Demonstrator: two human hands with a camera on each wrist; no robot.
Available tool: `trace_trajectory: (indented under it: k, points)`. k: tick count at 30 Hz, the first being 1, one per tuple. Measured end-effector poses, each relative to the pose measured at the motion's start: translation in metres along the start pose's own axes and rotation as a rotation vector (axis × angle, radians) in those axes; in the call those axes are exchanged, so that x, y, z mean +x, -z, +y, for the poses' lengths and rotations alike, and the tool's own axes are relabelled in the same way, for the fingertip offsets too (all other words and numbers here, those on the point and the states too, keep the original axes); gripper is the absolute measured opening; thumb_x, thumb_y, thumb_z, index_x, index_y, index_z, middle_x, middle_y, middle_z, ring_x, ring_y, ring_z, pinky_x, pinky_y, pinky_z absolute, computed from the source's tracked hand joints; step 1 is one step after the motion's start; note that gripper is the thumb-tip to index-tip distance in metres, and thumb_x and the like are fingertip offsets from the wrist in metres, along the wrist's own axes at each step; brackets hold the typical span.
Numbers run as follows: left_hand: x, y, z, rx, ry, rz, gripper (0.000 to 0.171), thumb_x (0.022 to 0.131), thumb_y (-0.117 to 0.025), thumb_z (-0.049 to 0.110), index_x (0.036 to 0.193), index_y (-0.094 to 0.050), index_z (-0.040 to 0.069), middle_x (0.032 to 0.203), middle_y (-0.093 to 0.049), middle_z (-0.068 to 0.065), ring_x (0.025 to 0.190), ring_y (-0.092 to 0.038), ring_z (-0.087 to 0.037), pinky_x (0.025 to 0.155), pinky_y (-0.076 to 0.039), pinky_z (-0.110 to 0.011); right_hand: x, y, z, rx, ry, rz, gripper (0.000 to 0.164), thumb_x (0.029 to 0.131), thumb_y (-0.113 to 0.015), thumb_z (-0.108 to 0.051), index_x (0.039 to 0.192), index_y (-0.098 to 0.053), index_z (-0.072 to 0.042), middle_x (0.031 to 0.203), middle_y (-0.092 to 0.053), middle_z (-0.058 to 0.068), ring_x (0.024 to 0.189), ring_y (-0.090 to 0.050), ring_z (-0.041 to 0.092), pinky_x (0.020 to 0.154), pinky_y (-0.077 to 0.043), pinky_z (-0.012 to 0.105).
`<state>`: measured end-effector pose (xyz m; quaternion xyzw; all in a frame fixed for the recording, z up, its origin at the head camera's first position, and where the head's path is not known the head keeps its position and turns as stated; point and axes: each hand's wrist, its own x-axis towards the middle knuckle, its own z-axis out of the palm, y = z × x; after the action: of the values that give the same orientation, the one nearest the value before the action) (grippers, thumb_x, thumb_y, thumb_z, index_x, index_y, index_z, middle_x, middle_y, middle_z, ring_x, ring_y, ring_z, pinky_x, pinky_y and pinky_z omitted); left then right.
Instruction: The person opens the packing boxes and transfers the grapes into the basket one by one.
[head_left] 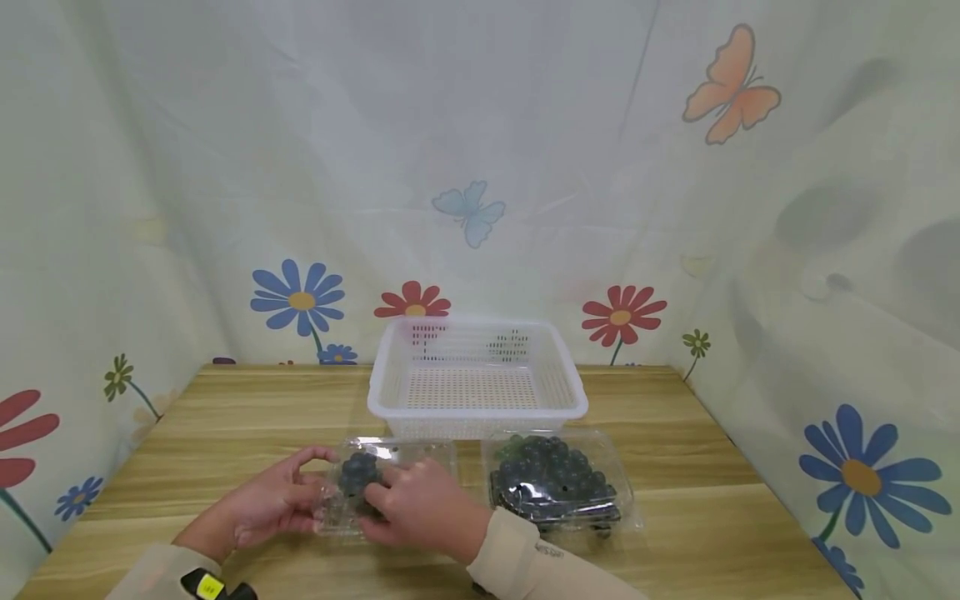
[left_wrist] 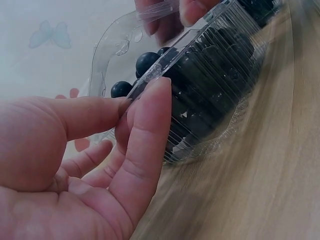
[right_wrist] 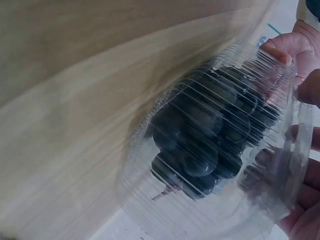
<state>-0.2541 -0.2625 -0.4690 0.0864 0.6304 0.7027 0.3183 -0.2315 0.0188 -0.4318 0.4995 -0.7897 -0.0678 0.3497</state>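
Observation:
A clear plastic box (head_left: 438,450) of dark grapes (head_left: 358,473) sits on the table between my hands. My left hand (head_left: 273,504) is at its left side; in the left wrist view the thumb and index finger pinch the box's rim. My right hand (head_left: 427,508) reaches over the box's front and right part with bent fingers. In the left wrist view, right-hand fingers (left_wrist: 194,11) hold the plastic edge above the grapes. Seen through the ribbed wall in the right wrist view, the grapes (right_wrist: 200,127) lie clustered, with a bit of stem showing.
A second clear box (head_left: 628,508) full of dark grapes stands on the right, beside my right forearm. Behind both boxes is a white perforated basket (head_left: 480,414). The wooden table (head_left: 697,517) ends at a flower-and-butterfly curtain (head_left: 480,108) at the back and sides.

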Motion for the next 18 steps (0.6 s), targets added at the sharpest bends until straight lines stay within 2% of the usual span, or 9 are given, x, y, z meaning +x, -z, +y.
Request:
trace_trajectory:
  k: [4,9,13,18]
  points:
    - [0.0,0.0,-0.001,0.0,-0.005,-0.001,0.058,0.098,-0.063,0.006,0.142,-0.026,0.018,0.109,-0.072,-0.008,0.081,-0.069,-0.016,0.072,-0.063,-0.031,-0.005,0.005,0.003,0.066,-0.018,-0.05,0.027,0.089,-0.069,-0.051,0.081,-0.064,-0.026,0.072,-0.062,-0.013,0.059,-0.057,0.002,0.046,-0.038,0.02]
    - [0.0,-0.001,-0.001,-0.003,-0.01,0.003,0.059,0.099,-0.063,0.006,0.143,-0.025,0.017,0.106,-0.071,-0.007,0.078,-0.067,-0.015,0.071,-0.063,-0.031,-0.01,0.012,0.007,0.19,-0.04,-0.139,0.019,0.092,-0.071,-0.042,0.099,-0.071,-0.024,0.089,-0.068,-0.012,0.076,-0.063,0.001,0.063,-0.053,0.017]
    - [0.0,-0.002,-0.001,-0.002,-0.009,0.011,0.06,0.098,-0.063,0.005,0.143,-0.025,0.016,0.101,-0.068,-0.006,0.075,-0.066,-0.015,0.07,-0.063,-0.031,-0.015,0.017,0.011,0.252,-0.052,-0.198,0.025,0.092,-0.071,-0.036,0.113,-0.072,-0.022,0.104,-0.071,-0.009,0.091,-0.067,0.003,0.077,-0.057,0.018]
    - [0.0,-0.002,0.0,-0.003,-0.007,0.036,0.062,0.095,-0.064,0.002,0.144,-0.026,0.015,0.098,-0.063,-0.005,0.073,-0.065,-0.015,0.069,-0.063,-0.032,-0.024,0.023,0.018,0.274,-0.076,-0.247,0.032,0.09,-0.073,-0.031,0.121,-0.072,-0.021,0.116,-0.071,-0.005,0.106,-0.068,0.009,0.086,-0.058,0.022]
